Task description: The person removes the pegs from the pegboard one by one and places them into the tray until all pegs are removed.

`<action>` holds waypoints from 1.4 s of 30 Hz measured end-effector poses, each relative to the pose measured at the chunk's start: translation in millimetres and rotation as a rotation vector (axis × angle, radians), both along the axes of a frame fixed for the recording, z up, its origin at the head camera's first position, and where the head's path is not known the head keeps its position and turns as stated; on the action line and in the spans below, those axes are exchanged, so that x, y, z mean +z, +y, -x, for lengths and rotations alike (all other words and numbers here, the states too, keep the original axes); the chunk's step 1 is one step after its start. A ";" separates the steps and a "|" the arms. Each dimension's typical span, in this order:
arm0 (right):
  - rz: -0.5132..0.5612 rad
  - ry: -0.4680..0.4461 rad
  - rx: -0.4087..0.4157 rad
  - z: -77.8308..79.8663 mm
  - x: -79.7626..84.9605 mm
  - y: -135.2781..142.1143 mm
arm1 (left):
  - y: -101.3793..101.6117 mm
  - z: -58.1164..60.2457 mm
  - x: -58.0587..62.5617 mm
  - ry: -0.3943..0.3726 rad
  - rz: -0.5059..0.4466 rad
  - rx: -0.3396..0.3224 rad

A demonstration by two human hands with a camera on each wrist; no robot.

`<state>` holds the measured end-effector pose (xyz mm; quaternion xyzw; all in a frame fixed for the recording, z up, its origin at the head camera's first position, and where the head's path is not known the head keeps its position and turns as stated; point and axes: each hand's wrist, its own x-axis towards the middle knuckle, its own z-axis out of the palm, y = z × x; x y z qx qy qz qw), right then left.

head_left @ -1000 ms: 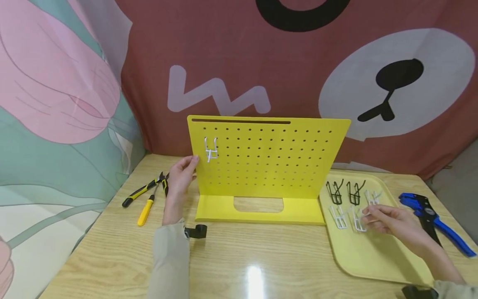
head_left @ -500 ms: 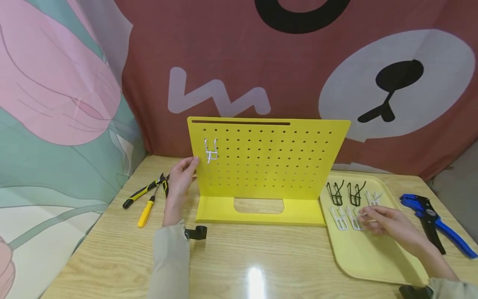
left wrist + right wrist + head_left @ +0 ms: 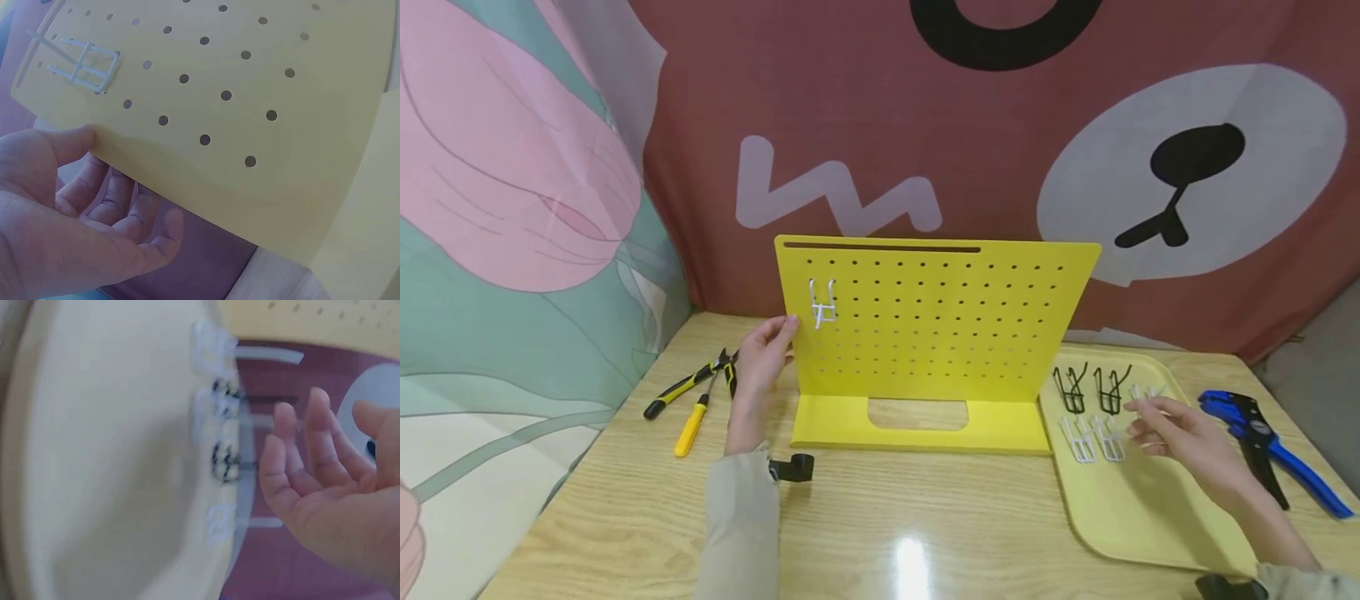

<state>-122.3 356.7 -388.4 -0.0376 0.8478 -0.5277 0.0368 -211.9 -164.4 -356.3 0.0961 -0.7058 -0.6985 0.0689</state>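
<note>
My left hand [image 3: 762,360] grips the left edge of a yellow pegboard [image 3: 917,379], thumb on its front face and fingers behind, as the left wrist view shows. A white wire hook [image 3: 87,65] hangs in the board's upper left holes. Over the pale yellow tray [image 3: 1150,525] my right hand [image 3: 1183,442] hovers with loosely bent fingers [image 3: 284,425] and nothing between them. Its fingertips overlap a white hook [image 3: 1142,391] at the tray's back right, partly hidden. Two black hooks [image 3: 1071,398] stand beside that one, with two white hooks [image 3: 1081,447] in front.
Left of the board lie black-and-yellow pliers [image 3: 681,390] and a yellow-handled screwdriver [image 3: 691,429]. A blue-and-black wire stripper [image 3: 1262,437] lies right of the tray. Behind the wooden table [image 3: 865,517] hangs a printed cloth [image 3: 850,100].
The second white hook in the tray's front row shifted slightly left. My right hand then left it and moved back toward the rear white hook. The left hand stayed on the board.
</note>
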 end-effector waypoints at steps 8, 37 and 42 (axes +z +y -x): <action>0.078 0.148 0.006 1.5 19.0 -59.1 | -0.5 0.8 -1.7 -0.017 0.008 -0.007; 0.439 0.145 0.199 50.3 27.0 -274.9 | -1.0 1.6 0.4 -0.013 -0.004 -0.001; 0.457 0.185 0.255 51.0 36.0 -308.0 | 0.0 1.4 -0.1 0.003 -0.018 -0.001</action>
